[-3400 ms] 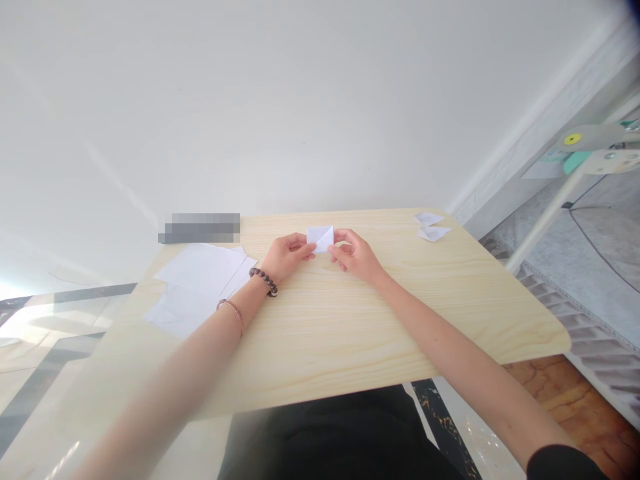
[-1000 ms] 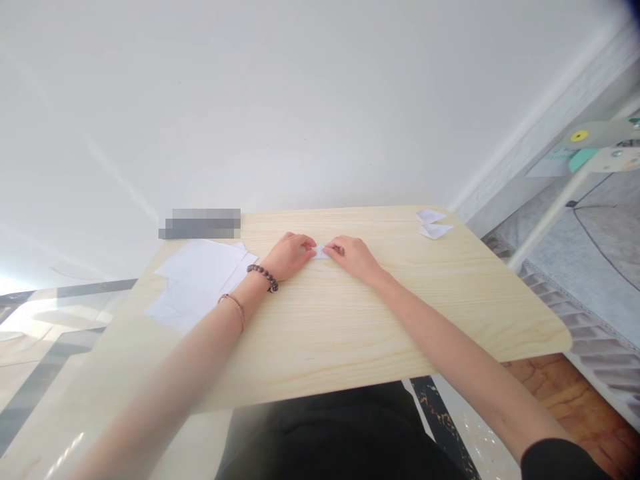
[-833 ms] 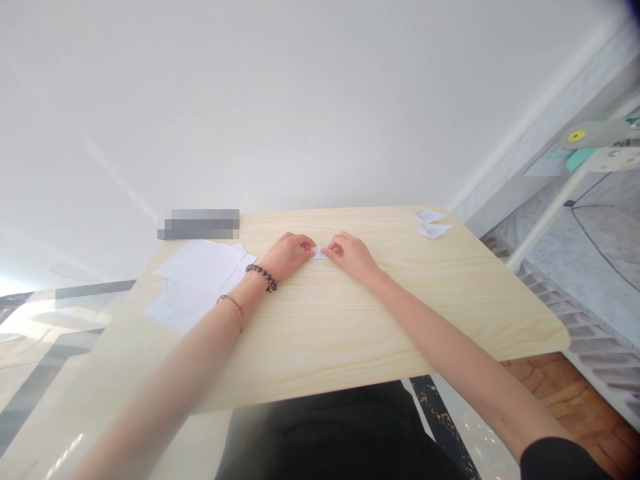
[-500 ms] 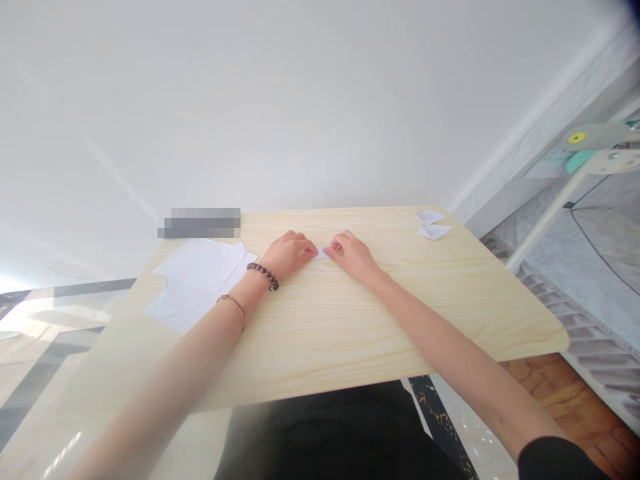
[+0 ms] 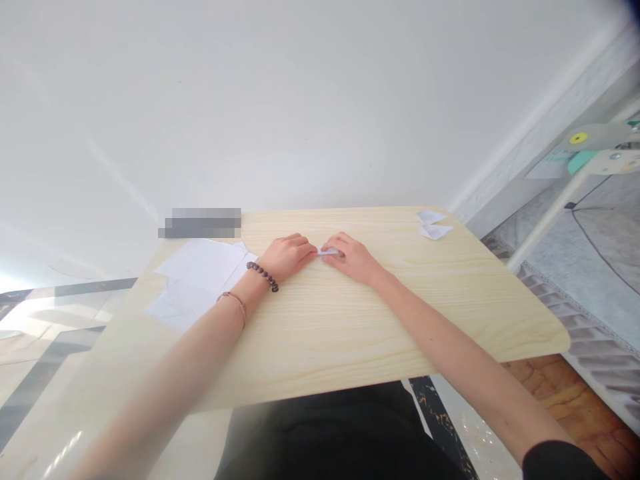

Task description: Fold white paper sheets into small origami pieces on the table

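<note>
A small folded white paper (image 5: 328,252) lies between my hands near the far middle of the table. My left hand (image 5: 287,257) pinches its left end, the fingers pressed together. My right hand (image 5: 353,257) has its thumb and fingers curled around the right part of the paper, which partly hides it. Two folded paper pieces with pointed ends (image 5: 435,231) rest at the far right corner. Beside my left wrist lie several loose white sheets (image 5: 200,267), overlapping one another.
The light wooden table (image 5: 325,327) stands against a white wall (image 5: 310,107). At its back left corner is a blurred-out dark block (image 5: 203,225). To the right, beyond the table, a pale pole with green and yellow fittings (image 5: 580,153) slants up.
My right hand's thumb and fingers have parted slightly and now sit around the paper's right part, showing more of its narrow folded strip. My left hand has barely moved.
</note>
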